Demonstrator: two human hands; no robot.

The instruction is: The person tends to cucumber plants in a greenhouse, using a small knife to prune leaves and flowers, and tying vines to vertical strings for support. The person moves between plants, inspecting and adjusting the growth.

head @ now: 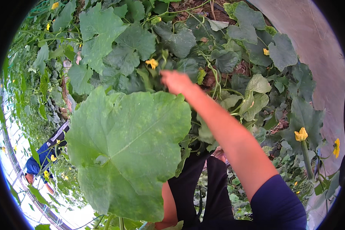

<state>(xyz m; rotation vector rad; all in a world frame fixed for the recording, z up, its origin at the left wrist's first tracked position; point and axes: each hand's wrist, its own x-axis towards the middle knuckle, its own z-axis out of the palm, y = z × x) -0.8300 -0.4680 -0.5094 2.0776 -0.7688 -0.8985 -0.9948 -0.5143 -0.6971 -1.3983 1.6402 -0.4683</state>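
My right hand (176, 82) reaches among the broad leaves of a gourd vine, blurred by motion. Its fingertips are near a yellow flower (152, 63) and a thin green shoot (164, 57); whether they pinch anything is unclear. A large green leaf (126, 149) fills the lower middle of the view, close to the camera. That leaf covers my left hand and most of my left forearm (170, 205), so the hand is out of sight. Beyond the right hand lie more dark green leaves (176, 38) and twisted vine stems (215, 74).
At the right, a slender green gourd (306, 161) bears a yellow flower (301, 134) at its end. A pale sheet-like surface (310, 37) borders the plants. Another person in blue (38, 161) bends among vines at the left. Brown soil (208, 80) shows between leaves.
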